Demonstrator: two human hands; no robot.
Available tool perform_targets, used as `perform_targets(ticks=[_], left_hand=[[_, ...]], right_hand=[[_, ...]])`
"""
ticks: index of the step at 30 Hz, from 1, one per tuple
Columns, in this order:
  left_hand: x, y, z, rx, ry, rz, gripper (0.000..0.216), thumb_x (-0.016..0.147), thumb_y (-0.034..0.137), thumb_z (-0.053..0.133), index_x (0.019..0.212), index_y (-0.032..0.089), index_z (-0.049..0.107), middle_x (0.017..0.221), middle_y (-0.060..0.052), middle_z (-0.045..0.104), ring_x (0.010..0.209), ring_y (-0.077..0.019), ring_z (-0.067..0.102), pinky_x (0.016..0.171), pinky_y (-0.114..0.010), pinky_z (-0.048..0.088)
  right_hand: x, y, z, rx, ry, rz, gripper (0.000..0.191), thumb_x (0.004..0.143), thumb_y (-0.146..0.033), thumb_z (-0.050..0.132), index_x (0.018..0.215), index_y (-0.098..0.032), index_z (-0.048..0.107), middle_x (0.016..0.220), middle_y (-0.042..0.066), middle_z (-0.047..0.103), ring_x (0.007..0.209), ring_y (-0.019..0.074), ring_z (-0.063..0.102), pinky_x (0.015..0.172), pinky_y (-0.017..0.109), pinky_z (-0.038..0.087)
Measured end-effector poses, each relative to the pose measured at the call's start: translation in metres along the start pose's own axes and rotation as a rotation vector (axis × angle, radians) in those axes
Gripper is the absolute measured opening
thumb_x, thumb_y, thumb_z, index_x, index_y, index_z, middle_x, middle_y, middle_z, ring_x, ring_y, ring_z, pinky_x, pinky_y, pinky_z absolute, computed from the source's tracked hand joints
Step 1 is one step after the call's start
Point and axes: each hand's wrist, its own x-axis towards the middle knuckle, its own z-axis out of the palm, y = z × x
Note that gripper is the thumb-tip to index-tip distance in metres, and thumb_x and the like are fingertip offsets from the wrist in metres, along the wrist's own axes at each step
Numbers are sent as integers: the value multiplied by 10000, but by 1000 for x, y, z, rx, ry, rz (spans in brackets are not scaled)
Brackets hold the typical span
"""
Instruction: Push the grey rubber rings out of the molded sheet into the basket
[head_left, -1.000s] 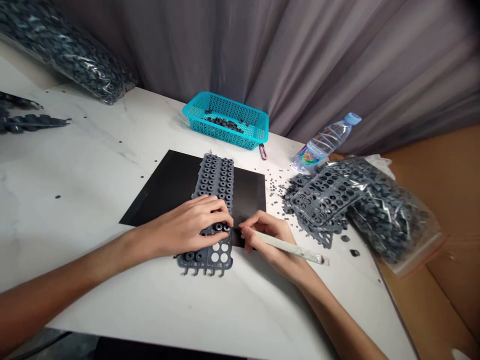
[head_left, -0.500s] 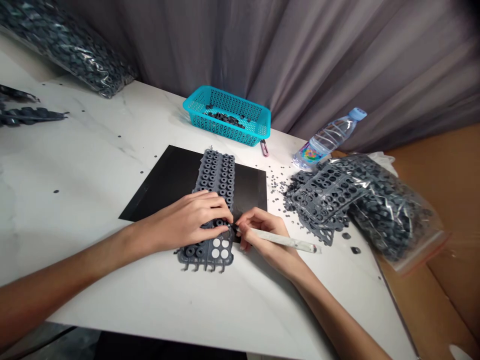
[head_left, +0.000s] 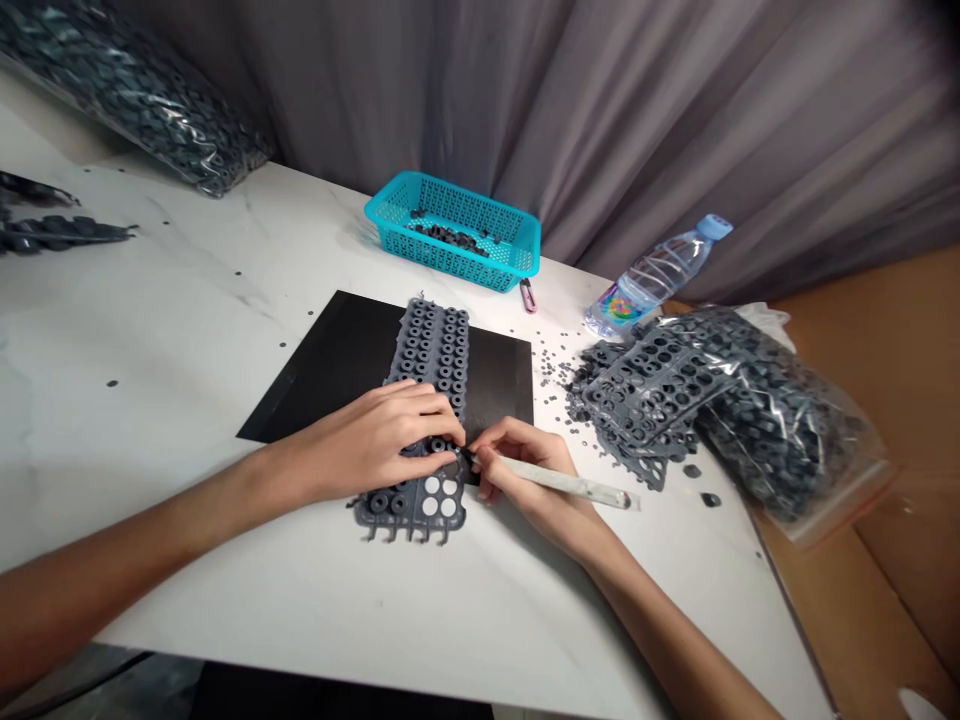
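Note:
A grey rubber sheet [head_left: 433, 360] studded with rows of small rings lies across a black mat [head_left: 345, 360] on the white table. My left hand [head_left: 382, 440] lies on the sheet's near part, fingers curled and pressing it down. My right hand [head_left: 525, 470] is closed on a white pen-like tool [head_left: 570, 485], its tip touching the sheet's right edge beside my left fingertips. Several holes at the sheet's near end have no rings in them.
A teal basket [head_left: 517, 250] with dark rings stands behind the mat. A water bottle [head_left: 652, 275] lies at the right, by a pile of emptied grey sheets [head_left: 645, 400] and a plastic bag of parts [head_left: 787, 430]. Another bag [head_left: 150, 110] rests at far left.
The view shifted slightly. Both hands stay on the sheet's near end; the tool's tip moved only a little along the right edge.

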Motion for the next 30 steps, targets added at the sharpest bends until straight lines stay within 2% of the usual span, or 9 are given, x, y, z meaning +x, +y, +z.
perform_targets(ticks=[5, 9, 12, 15, 19, 21, 25, 30], left_hand=[[0, -1, 4, 43, 25, 25, 136, 1072, 298, 611, 1080, 198, 703, 1065, -13, 732, 1003, -202, 654, 1019, -368, 422], [-3, 2, 10, 220, 59, 134, 209, 1111, 199, 488, 1084, 160, 691, 1055, -64, 743, 966, -228, 658, 935, -389, 461], [-3, 9, 2, 171, 169, 170, 201, 1099, 157, 483, 1144, 159, 678, 1113, -88, 748, 1045, -238, 670, 977, -384, 478], [-1, 11, -13, -114, 249, -55, 157, 1101, 256, 532, 1103, 189, 674, 1110, -62, 735, 1051, -208, 675, 985, -349, 504], [3, 0, -18, -585, 222, -368, 216, 1034, 418, 662, 1071, 207, 697, 1078, -34, 737, 1006, -188, 704, 929, -315, 557], [4, -6, -14, -778, 209, -438, 243, 990, 425, 726, 1094, 207, 703, 1086, -34, 747, 1038, -190, 718, 957, -312, 571], [4, -5, -7, -970, 132, -503, 292, 962, 412, 768, 1181, 224, 724, 1137, -44, 775, 1095, -192, 733, 1009, -315, 572], [5, 4, -9, -1086, 21, -577, 279, 1011, 432, 705, 1190, 234, 783, 1135, -59, 811, 1091, -187, 751, 1038, -309, 558]], right_hand=[[-2, -4, 1, -115, -16, -5, 66, 972, -244, 649, 936, -201, 685, 691, -20, 679, 614, 138, 605, 571, 233, 452], [-3, -7, 5, -241, 18, -48, 144, 972, -264, 635, 846, -196, 648, 655, -45, 574, 581, 104, 476, 527, 224, 340], [-4, -8, 7, -271, 36, -46, 189, 973, -275, 638, 803, -196, 618, 626, -53, 532, 571, 99, 442, 517, 222, 319], [-6, -7, 7, -230, 23, -11, 175, 992, -312, 647, 860, -198, 646, 644, -48, 566, 572, 105, 488, 521, 217, 354], [-5, -4, 1, -21, 28, 3, 201, 1024, -391, 651, 968, -199, 664, 721, -11, 676, 613, 144, 645, 587, 246, 496], [-3, -3, -4, 6, 89, -37, 224, 1033, -415, 653, 975, -200, 665, 725, -1, 695, 603, 148, 663, 596, 256, 519], [4, 0, -11, -155, 211, -135, 210, 1026, -413, 687, 1008, -204, 691, 721, 0, 679, 617, 148, 656, 601, 256, 515], [8, 0, -13, -228, 175, -177, 239, 1007, -424, 711, 1103, -208, 747, 923, 65, 703, 732, 178, 677, 664, 298, 559]])
